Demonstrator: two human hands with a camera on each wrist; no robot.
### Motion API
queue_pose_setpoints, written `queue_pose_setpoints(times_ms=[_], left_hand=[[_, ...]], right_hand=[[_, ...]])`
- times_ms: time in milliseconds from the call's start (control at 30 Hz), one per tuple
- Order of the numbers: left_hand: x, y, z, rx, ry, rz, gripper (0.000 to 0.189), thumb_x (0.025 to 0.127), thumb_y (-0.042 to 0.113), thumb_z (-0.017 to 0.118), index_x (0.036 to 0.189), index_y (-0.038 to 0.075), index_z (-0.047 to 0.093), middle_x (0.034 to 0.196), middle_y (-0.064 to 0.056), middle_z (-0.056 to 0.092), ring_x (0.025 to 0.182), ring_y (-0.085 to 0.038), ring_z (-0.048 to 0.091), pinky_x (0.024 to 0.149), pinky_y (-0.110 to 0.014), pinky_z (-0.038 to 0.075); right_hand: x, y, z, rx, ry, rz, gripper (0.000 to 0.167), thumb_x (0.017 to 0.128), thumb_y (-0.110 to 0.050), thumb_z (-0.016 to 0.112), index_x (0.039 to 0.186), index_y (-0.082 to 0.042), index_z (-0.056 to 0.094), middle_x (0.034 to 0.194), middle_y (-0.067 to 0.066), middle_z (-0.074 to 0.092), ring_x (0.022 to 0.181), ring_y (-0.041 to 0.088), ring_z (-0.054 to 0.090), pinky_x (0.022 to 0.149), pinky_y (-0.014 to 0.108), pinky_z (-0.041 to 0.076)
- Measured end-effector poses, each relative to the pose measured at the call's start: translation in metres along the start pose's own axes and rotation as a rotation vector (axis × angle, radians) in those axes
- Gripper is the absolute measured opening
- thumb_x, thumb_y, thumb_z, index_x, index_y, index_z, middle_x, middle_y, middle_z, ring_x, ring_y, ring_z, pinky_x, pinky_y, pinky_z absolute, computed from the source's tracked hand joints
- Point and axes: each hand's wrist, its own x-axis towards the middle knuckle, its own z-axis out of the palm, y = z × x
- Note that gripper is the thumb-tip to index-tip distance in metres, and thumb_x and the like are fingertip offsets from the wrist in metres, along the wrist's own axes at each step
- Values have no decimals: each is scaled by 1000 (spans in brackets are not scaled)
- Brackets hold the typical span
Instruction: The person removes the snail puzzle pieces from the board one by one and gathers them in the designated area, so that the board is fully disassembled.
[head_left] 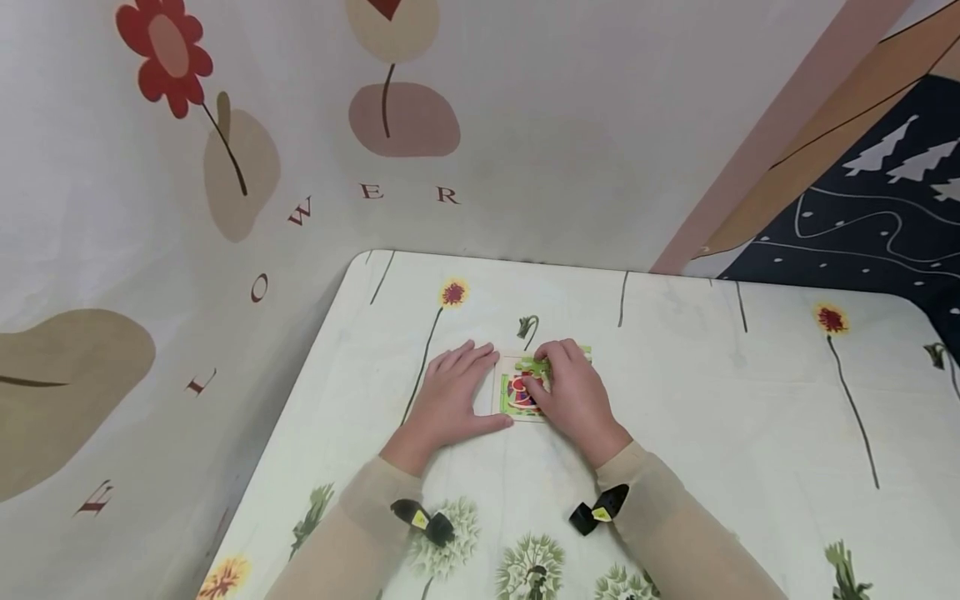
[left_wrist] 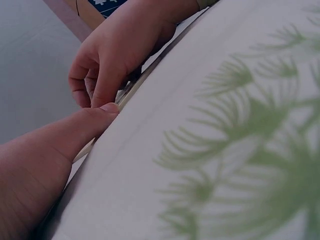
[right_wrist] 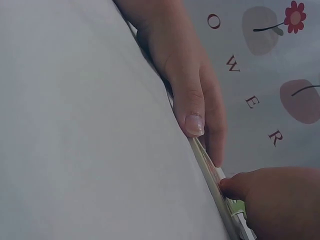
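A small, thin jigsaw puzzle board (head_left: 507, 360) lies flat on the table, showing a red and purple figure on green. My left hand (head_left: 448, 400) is spread with straight fingers along its left side, the thumb at the near left corner. In the right wrist view, the left thumb (right_wrist: 194, 122) rests on the board's edge. My right hand (head_left: 579, 402) covers the right part of the board. Its thumb and bent fingers pinch a green puzzle piece (head_left: 534, 365) over the picture; most of that piece is hidden. The left wrist view shows the right fingertips (left_wrist: 100, 95) pointing down beside the left thumb.
A white flower-print cloth (head_left: 720, 433) covers the table. More green (head_left: 587, 353) shows behind the right hand. Printed fabric (head_left: 555, 167) hangs beyond the table's far edge, and dark tree-print fabric (head_left: 847, 225) at the far right. Each sleeve carries a black wrist strap (head_left: 600, 510).
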Motion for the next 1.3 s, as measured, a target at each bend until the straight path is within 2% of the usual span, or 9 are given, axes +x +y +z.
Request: queue_pose_setpoints(times_ms=[100,233,467,633,900,1067,1200,1300], left_hand=[[0,0,0,-2,10,7,104,84,80,70,163,14,47,170,-3,40,160,-29,25,123,-58,23],[-1,-1,0,2,18,11,104,85,79,70,162,14,47,169,-3,40,160,-30,26,123,-58,24],[0,-1,1,5,4,5,104,85,79,69,163,15,46,170,-2,39,160,-29,25,123,-58,23],[-1,-1,0,5,3,10,103,85,79,69,163,15,46,170,-3,40,160,-29,26,123,-59,24],[0,-1,0,-3,-5,7,104,85,79,69,164,15,45,170,-2,39,160,-29,24,124,-58,23],[1,0,0,-8,-5,13,104,86,78,69,164,15,45,170,-3,38,160,-30,25,123,-59,23],[1,0,-1,-6,-17,7,104,86,79,69,164,15,44,171,-3,37,160,-30,24,124,-59,23],[0,0,-2,-7,-22,-3,104,86,79,70,164,15,44,171,-3,37,160,-29,24,124,-58,23]], right_hand=[[1,0,0,19,6,-7,36,92,-22,87,119,-9,66,115,8,66,100,24,64,89,46,57],[1,2,0,50,16,-11,35,90,-22,88,117,-10,70,113,6,68,103,24,65,92,45,56],[1,7,3,212,61,17,33,86,-19,92,112,-10,75,110,4,70,94,20,63,84,40,55],[1,9,5,265,70,29,31,85,-17,93,109,-10,76,105,4,70,87,20,59,78,38,52],[0,9,5,247,62,41,30,86,-19,92,110,-9,78,103,3,71,86,19,59,76,37,52],[-3,12,1,200,85,-14,30,85,-19,93,110,-10,79,103,2,72,85,15,60,76,36,53],[-6,18,-4,174,123,-75,31,85,-19,93,112,-9,81,100,1,72,78,13,58,70,34,53],[-9,24,-8,172,142,-87,31,85,-19,94,112,-9,82,98,1,73,77,16,58,71,36,53]])
